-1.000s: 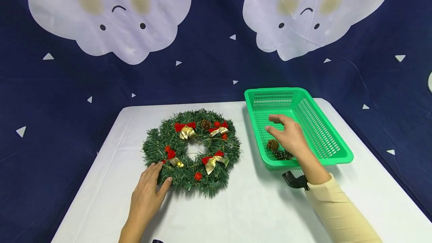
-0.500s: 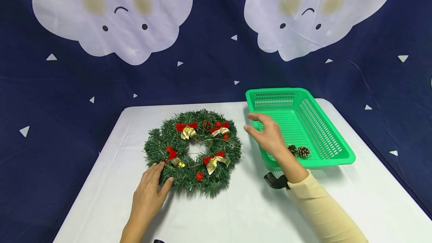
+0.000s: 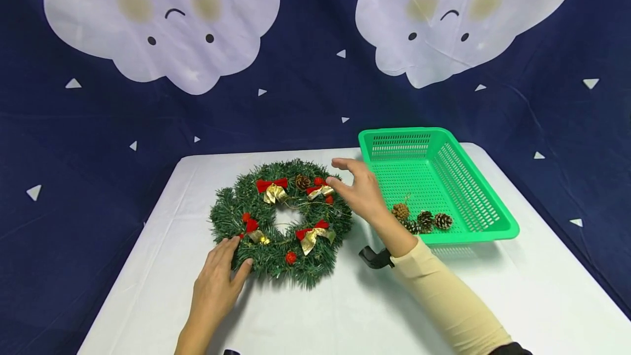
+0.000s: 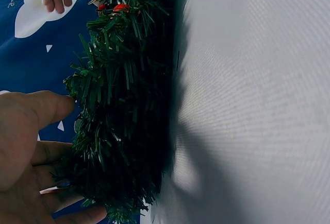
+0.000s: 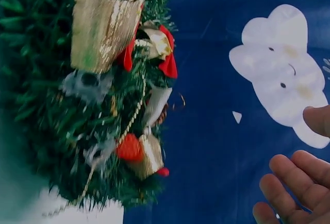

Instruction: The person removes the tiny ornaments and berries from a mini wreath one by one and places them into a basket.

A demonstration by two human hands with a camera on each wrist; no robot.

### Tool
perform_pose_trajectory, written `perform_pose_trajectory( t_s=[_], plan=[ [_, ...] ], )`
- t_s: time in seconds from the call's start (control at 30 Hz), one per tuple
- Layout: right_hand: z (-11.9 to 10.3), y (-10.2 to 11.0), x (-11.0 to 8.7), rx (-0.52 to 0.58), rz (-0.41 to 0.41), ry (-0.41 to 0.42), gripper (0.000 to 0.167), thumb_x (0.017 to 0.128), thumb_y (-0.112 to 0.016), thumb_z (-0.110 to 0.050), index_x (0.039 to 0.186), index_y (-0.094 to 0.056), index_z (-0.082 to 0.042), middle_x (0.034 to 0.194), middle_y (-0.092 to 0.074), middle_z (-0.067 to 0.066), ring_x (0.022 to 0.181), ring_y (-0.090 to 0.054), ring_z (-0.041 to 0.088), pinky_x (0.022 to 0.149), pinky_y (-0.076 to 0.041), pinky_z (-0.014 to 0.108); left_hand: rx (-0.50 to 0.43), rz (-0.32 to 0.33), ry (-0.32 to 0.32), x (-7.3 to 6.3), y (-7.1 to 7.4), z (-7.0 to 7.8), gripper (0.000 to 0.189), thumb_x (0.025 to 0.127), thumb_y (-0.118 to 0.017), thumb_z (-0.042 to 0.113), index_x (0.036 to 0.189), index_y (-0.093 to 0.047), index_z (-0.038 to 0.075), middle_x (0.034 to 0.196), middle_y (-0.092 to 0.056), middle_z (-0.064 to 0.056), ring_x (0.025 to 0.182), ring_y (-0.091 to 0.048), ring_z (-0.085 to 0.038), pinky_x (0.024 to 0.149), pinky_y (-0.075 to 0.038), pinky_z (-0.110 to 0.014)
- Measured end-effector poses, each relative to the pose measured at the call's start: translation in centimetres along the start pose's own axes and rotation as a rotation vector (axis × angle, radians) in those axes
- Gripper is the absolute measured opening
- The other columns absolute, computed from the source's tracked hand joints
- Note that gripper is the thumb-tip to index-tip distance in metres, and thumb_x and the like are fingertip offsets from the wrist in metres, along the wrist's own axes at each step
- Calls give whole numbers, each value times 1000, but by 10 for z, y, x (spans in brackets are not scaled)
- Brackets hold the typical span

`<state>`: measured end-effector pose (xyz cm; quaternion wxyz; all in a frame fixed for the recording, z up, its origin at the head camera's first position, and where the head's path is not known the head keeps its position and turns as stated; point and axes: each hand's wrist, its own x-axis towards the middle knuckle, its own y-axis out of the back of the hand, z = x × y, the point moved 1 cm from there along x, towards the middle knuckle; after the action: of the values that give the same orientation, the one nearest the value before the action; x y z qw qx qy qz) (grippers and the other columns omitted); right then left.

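Note:
A green wreath (image 3: pixel 315 267) with red and gold bows lies flat on the white table. It also bears red berries, a bead string and a pine cone (image 3: pixel 302 182). My left hand (image 3: pixel 215 281) rests its spread fingers against the wreath's lower left edge; the left wrist view shows the thumb (image 4: pixel 49 105) and fingers touching the greenery. Over the wreath's upper right part hovers my right hand (image 3: pixel 362 189), thumb and fingers apart. Nothing shows between them in the right wrist view, where the hand (image 5: pixel 304 183) is partly cut off.
To the right stands a green plastic basket (image 3: pixel 499 218), its near end holding several pine cones (image 3: pixel 425 221). Behind the white table (image 3: pixel 315 322) hangs a dark blue cloth (image 3: pixel 305 108) with clouds and triangles. A black wrist mount (image 3: pixel 376 258) sits below my right wrist.
My right hand has moved left from above the basket to above the wreath's right side, uncovering the pine cones in the basket. My left hand has stayed on the wreath.

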<state>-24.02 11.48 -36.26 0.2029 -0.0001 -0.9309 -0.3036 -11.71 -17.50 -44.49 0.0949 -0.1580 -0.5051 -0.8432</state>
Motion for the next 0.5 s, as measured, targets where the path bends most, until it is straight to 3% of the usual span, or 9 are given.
perform_pose_trajectory(
  t_s=[0.5],
  plan=[
    [-25, -45, 29, 11, -69, 44, 47, 87, -68, -30, 129, -56, -13, 126, -62, 5, 119, -53, 25, 101, -44, 46, 1, 21, -11, 0, 0, -1, 57, 87, -67, 29, 134, -51, 2, 134, -54, -20, 127, -47, -35, 93, -46, -58]
  ],
)
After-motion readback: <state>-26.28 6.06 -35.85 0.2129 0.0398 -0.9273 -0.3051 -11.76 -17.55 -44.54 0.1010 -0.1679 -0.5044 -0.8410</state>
